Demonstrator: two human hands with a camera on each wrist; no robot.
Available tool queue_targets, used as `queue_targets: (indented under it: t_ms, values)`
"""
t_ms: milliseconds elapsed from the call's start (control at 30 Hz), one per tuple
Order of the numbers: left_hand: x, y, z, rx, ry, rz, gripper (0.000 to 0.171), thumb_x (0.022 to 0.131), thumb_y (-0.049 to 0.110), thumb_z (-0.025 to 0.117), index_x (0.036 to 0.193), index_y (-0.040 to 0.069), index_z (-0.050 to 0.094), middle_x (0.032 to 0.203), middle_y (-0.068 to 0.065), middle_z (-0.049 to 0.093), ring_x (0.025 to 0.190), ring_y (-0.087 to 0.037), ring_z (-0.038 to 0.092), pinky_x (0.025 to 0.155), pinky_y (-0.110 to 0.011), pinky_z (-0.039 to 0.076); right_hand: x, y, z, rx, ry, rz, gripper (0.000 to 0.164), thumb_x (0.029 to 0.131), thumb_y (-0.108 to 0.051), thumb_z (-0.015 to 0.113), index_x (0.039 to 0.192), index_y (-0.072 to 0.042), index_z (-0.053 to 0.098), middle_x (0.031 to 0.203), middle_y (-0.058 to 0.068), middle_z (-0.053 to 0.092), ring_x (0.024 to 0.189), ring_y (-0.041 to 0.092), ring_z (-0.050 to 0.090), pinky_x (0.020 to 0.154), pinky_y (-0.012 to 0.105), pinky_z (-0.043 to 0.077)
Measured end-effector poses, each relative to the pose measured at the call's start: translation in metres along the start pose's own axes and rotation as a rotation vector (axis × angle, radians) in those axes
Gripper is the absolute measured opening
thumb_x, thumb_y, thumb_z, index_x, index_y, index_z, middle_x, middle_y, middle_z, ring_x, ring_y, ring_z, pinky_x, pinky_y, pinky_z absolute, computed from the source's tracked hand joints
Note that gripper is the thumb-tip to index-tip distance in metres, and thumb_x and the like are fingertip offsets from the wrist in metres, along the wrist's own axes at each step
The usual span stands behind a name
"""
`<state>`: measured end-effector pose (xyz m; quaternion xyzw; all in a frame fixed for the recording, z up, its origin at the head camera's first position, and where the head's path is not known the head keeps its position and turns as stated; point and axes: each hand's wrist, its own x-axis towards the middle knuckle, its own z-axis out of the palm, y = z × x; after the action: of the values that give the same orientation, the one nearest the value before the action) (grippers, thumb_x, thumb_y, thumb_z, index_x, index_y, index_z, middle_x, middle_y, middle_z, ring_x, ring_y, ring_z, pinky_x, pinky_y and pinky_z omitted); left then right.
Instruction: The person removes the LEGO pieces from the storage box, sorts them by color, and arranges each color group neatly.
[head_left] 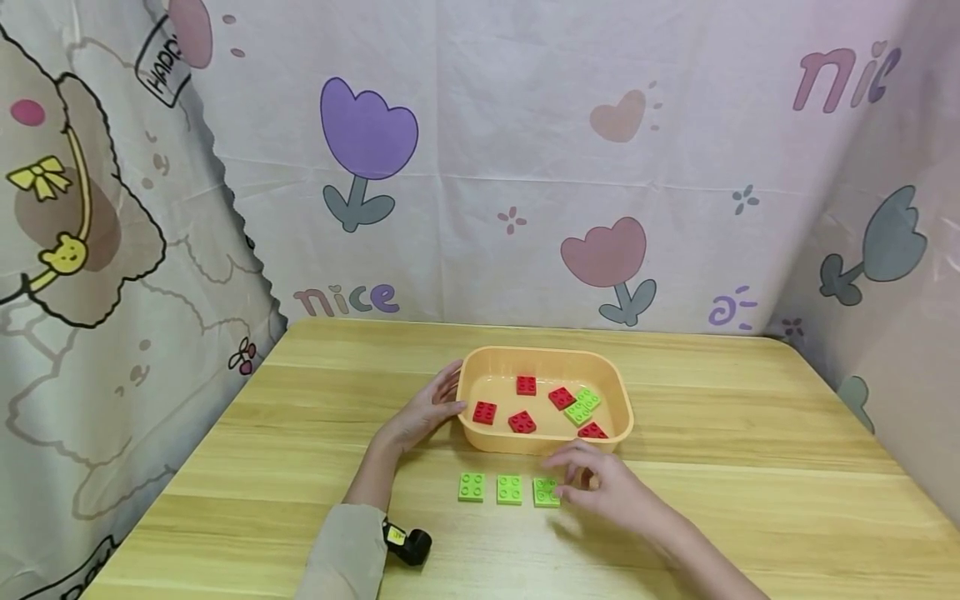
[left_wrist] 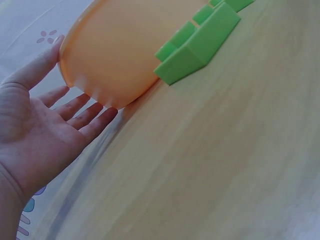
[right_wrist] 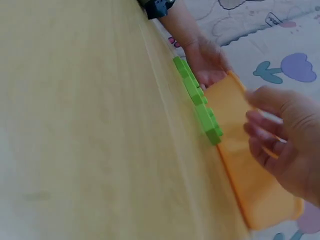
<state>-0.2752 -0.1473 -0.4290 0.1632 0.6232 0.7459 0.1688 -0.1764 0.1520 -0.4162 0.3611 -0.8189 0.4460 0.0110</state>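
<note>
My left hand [head_left: 430, 409] rests against the left end of an orange plastic basin [head_left: 480, 439], thumb at the rim; in the left wrist view its fingers [left_wrist: 75, 106] stretch to the basin's outer wall. Three light-green toy bricks stand in a row before the basin: a left one [head_left: 472, 487], a middle one [head_left: 509, 490] and a right one [head_left: 546, 492]. Loosely bent and holding nothing, my right hand [head_left: 603, 490] hovers by the right brick, overlapping its edge in the head view. The right wrist view shows a gap between its thumb and fingers.
Inside the basin lie several red bricks [head_left: 527, 386] and two light-green bricks [head_left: 582, 406]. A black wrist camera [head_left: 408, 543] sits on the left wrist. Wood-grain table [head_left: 750, 467] surrounds the basin, with a printed curtain [head_left: 480, 167] behind.
</note>
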Motion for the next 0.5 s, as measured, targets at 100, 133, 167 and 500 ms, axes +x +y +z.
queue_targets:
  t_ms: [100, 133, 167, 500]
  values:
    - [0.0, 0.0, -0.001, 0.006, 0.0, 0.0, 0.073, 0.089, -0.007, 0.05, 0.148, 0.01, 0.011, 0.151, -0.015, 0.009, 0.136, -0.029, 0.012, 0.106, -0.037, 0.025, 0.005, -0.01, -0.007, 0.043, 0.011, -0.014, 0.03, 0.079, -0.002, 0.069, 0.108, -0.004, 0.063, 0.099, 0.008, 0.059, 0.073, 0.011, 0.055, 0.06, 0.024, 0.051]
    - [0.0, -0.001, -0.001, 0.006, 0.0, 0.0, 0.073, 0.089, -0.007, 0.051, 0.148, 0.01, 0.011, 0.151, -0.015, 0.009, 0.136, -0.029, 0.012, 0.106, -0.037, 0.025, 0.006, -0.014, -0.01, 0.046, 0.017, -0.015, 0.029, 0.079, -0.001, 0.069, 0.107, -0.003, 0.063, 0.099, 0.009, 0.059, 0.073, 0.011, 0.055, 0.061, 0.025, 0.051]
    - [0.0, -0.001, -0.002, 0.007, -0.002, 0.005, 0.073, 0.089, -0.007, 0.05, 0.148, 0.009, 0.011, 0.151, -0.016, 0.009, 0.136, -0.03, 0.012, 0.106, -0.038, 0.024, 0.009, -0.018, -0.013, 0.046, 0.023, -0.015, 0.029, 0.079, 0.0, 0.069, 0.107, -0.002, 0.063, 0.1, 0.01, 0.059, 0.074, 0.012, 0.055, 0.061, 0.026, 0.051]
    - [0.001, -0.002, -0.001, -0.004, -0.007, 0.006, 0.073, 0.088, -0.007, 0.05, 0.148, 0.009, 0.01, 0.151, -0.015, 0.008, 0.136, -0.029, 0.011, 0.106, -0.038, 0.025, 0.039, -0.018, -0.041, 0.032, 0.064, 0.062, 0.027, 0.082, -0.002, 0.066, 0.109, -0.003, 0.063, 0.109, 0.008, 0.058, 0.079, 0.018, 0.056, 0.069, 0.029, 0.051]
